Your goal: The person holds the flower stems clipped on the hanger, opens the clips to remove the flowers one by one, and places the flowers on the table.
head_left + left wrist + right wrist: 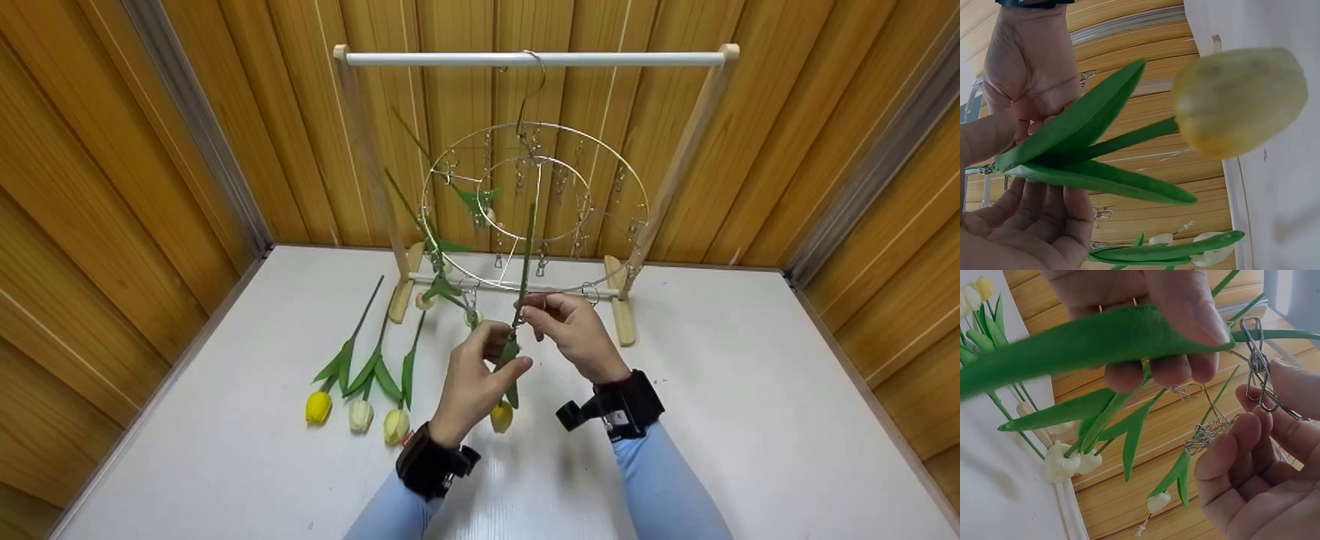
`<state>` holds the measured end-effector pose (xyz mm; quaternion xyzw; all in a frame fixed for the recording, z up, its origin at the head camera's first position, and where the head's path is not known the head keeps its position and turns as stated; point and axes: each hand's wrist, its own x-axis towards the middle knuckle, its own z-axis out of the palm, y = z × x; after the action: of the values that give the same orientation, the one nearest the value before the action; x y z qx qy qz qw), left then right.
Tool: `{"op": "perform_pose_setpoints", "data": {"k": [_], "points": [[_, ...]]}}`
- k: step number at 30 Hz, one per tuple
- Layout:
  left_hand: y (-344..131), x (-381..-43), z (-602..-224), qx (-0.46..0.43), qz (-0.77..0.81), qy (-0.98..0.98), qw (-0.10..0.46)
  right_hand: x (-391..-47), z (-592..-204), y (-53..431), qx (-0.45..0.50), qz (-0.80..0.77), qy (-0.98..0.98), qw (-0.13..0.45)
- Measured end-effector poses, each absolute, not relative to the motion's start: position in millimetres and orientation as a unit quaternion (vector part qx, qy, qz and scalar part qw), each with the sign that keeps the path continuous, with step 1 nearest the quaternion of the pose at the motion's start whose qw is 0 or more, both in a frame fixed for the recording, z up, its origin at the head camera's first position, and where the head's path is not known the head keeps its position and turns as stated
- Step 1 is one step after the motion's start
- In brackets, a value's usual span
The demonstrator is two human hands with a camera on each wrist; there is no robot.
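My left hand [476, 375] grips a yellow artificial tulip [502, 417] around its green leaves and stem. The flower points down and the bare stem rises past the round metal hanger [545, 124]. Just above the leaves, my right hand [574, 334] pinches a wire clip [1257, 360] between thumb and fingers. In the right wrist view the clip lies across the stem, right beside the left thumb. Close up in the left wrist view, the tulip's pale yellow head [1241, 101] stands out beyond two leaves.
Several tulips [442, 287] hang head down from clips on the hanger's left side. The hanger hooks over a white bar [450, 58] of a wooden-legged rack. On the white table [225, 450] lie a yellow tulip [318, 408], a white tulip [361, 415] and a pale yellow tulip [396, 426].
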<state>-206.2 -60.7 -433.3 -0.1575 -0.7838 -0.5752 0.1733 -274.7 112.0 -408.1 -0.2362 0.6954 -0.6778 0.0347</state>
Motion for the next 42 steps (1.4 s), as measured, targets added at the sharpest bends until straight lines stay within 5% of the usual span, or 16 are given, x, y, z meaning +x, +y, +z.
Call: {"op": "perform_pose_setpoints", "data": {"k": [13,42], "points": [[-63,-207,-432,-0.157,-0.538,-0.792,0.24,-271,-412,119,-0.269,-0.687,0.674,0.036],[-65,-209,-430,-0.168,-0.593,-0.761,0.204,-258,-431,111,-0.25,-0.656,0.701,-0.123]]}}
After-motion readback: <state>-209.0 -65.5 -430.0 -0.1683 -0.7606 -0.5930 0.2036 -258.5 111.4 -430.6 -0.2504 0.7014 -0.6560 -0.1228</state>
